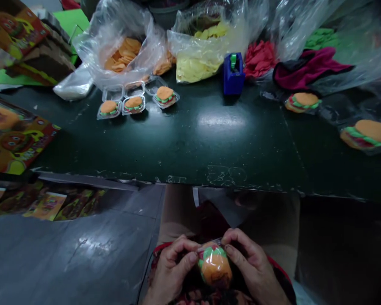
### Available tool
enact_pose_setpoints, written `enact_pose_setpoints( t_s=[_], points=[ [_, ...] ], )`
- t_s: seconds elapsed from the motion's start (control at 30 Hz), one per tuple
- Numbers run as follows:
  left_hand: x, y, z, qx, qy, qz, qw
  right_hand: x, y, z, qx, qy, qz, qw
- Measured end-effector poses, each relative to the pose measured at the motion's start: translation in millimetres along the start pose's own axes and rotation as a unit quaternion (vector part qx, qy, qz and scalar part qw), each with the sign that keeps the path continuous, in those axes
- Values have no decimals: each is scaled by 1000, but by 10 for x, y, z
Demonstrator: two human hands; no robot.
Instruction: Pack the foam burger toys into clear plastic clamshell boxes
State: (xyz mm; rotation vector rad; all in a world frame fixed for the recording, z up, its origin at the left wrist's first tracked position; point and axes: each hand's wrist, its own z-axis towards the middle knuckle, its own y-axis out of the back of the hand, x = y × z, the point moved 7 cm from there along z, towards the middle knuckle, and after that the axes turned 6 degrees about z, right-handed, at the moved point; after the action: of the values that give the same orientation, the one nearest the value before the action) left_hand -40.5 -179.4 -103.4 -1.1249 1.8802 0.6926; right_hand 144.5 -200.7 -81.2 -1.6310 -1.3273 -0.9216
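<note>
Over my lap, both hands hold a toy-like burger (216, 269) wrapped in clear, shiny film, with an orange bun and green and red layers. My left hand (174, 264) pinches the wrap at its upper left between thumb and forefinger. At the upper right, my right hand (249, 262) grips the film's edge in the same way. On the table beyond, burgers sit in clear plastic clamshells: one at the left (109, 107), a middle one (134, 104) and a third (165, 96), with their lids raised.
Bags of orange pieces (123, 55), yellow pieces (196, 67) and red pieces (260, 59) line the back of the dark green table (177, 148). A blue tape dispenser (234, 76) stands before them. Printed burger boxes (21, 140) are at the left; more burgers (366, 133) lie at the right.
</note>
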Motion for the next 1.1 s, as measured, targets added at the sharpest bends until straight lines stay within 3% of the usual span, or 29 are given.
enact_pose_setpoints(
  t_s=[0.07,0.13,0.3,0.43,0.6,0.77,0.9,1.1],
  points=[
    [7,26,-20,38,32,-40,998,-28,-50,9,27,-15,-11,999],
    [-135,45,7,91,44,-29,994,-49,-106,37,50,-24,-19,998],
    [-726,54,219,155,-47,212,964,-45,-215,111,74,-6,-65,995],
    [-820,-41,316,179,-51,256,949,-18,-203,76,50,2,-91,995],
    [-893,-117,270,208,-83,251,942,79,-224,2,36,26,-109,993],
    [-893,-145,188,192,-72,238,949,83,-274,-51,40,40,-120,991],
    [-768,-160,184,150,-53,224,962,18,-262,-50,37,18,-130,991],
    [-311,-100,470,110,118,-5,987,-26,-313,273,76,-95,-58,991]
  ],
)
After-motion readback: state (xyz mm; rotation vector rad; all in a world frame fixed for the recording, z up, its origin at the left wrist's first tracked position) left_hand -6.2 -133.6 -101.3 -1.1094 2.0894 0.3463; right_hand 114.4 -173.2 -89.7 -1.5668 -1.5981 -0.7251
